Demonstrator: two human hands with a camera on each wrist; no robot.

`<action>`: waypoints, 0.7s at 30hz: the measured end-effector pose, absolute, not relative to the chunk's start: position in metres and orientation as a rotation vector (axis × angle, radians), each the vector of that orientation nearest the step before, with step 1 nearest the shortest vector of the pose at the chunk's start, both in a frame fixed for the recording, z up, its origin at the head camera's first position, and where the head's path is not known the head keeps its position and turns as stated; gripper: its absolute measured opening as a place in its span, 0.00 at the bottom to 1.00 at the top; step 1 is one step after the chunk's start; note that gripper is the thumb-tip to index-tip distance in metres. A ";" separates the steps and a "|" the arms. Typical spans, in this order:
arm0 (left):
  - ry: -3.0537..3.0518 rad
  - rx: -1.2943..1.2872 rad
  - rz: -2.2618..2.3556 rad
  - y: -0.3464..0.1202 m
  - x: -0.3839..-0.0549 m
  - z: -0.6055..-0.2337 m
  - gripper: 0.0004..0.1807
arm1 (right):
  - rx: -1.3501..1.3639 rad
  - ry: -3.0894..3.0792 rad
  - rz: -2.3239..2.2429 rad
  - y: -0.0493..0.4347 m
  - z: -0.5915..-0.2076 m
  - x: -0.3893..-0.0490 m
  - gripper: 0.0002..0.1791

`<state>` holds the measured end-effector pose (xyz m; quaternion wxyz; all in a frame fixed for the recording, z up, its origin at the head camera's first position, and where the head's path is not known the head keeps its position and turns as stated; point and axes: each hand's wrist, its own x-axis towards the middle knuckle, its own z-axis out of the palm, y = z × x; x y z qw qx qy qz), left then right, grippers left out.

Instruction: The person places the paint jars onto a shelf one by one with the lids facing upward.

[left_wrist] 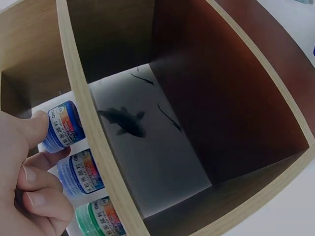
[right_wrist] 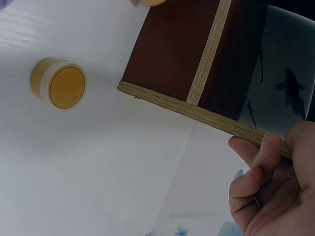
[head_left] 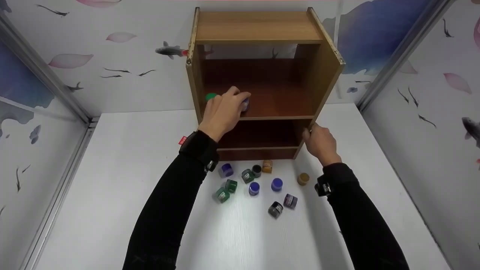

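My left hand (head_left: 225, 112) reaches onto the middle shelf of a small wooden cabinet (head_left: 258, 25). Between thumb and fingers it pinches a blue paint jar (left_wrist: 65, 125), held at the shelf's front edge. Beside that jar stand another blue paint jar (left_wrist: 82, 172) and a green-lidded paint jar (left_wrist: 101, 219), in a row. The lower fingers curl close to this second blue jar; whether they touch it I cannot tell. My right hand (head_left: 321, 144) grips the front edge of the cabinet's right side panel (right_wrist: 167, 105), with thumb and index finger on the wood.
On the white table (head_left: 112, 187) before the cabinet lie several paint jars: green (head_left: 222, 195), blue (head_left: 276, 184), black (head_left: 275, 209) and ochre (head_left: 303, 179), some tipped over. Behind stands a patterned wall (head_left: 131, 86). Side walls flank the table.
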<state>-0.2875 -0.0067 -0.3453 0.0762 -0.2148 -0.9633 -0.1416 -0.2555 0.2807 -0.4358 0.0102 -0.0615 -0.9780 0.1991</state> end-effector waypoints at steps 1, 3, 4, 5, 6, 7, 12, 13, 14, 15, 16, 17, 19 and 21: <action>-2.887 -0.639 -0.422 -0.006 -0.288 -0.346 0.21 | -0.189 -3.053 0.623 0.281 -0.436 -0.255 0.25; -2.885 -0.629 -0.428 -0.006 -0.288 -0.347 0.21 | -0.184 -3.054 0.627 0.281 -0.436 -0.255 0.25; -2.882 -0.624 -0.433 -0.005 -0.288 -0.348 0.21 | -0.184 -3.051 0.624 0.281 -0.436 -0.255 0.25; -2.879 -0.620 -0.439 -0.005 -0.288 -0.348 0.21 | -0.186 -3.049 0.622 0.281 -0.436 -0.254 0.25; -2.877 -0.617 -0.443 -0.004 -0.289 -0.349 0.21 | -0.189 -3.047 0.623 0.281 -0.437 -0.254 0.25; -2.875 -0.613 -0.445 -0.004 -0.289 -0.348 0.21 | -0.191 -3.046 0.623 0.281 -0.437 -0.254 0.25; -2.869 -0.597 -0.443 -0.003 -0.289 -0.349 0.21 | -0.199 -3.043 0.630 0.280 -0.438 -0.255 0.25; -2.868 -0.594 -0.438 -0.003 -0.289 -0.349 0.21 | -0.198 -3.044 0.631 0.280 -0.438 -0.255 0.25; -2.868 -0.591 -0.433 -0.003 -0.290 -0.350 0.22 | -0.196 -3.044 0.632 0.280 -0.438 -0.255 0.25; -2.868 -0.589 -0.429 -0.003 -0.290 -0.350 0.22 | -0.195 -3.045 0.632 0.280 -0.438 -0.255 0.25; -2.867 -0.587 -0.427 -0.003 -0.290 -0.350 0.22 | -0.196 -3.046 0.630 0.280 -0.437 -0.255 0.25; -2.866 -0.584 -0.424 -0.003 -0.290 -0.350 0.22 | -0.195 -3.046 0.630 0.280 -0.437 -0.255 0.25; -2.864 -0.580 -0.420 -0.002 -0.291 -0.350 0.22 | -0.196 -3.047 0.631 0.280 -0.436 -0.255 0.25; -2.859 -0.578 -0.418 -0.002 -0.291 -0.350 0.22 | -0.197 -3.049 0.633 0.280 -0.435 -0.255 0.24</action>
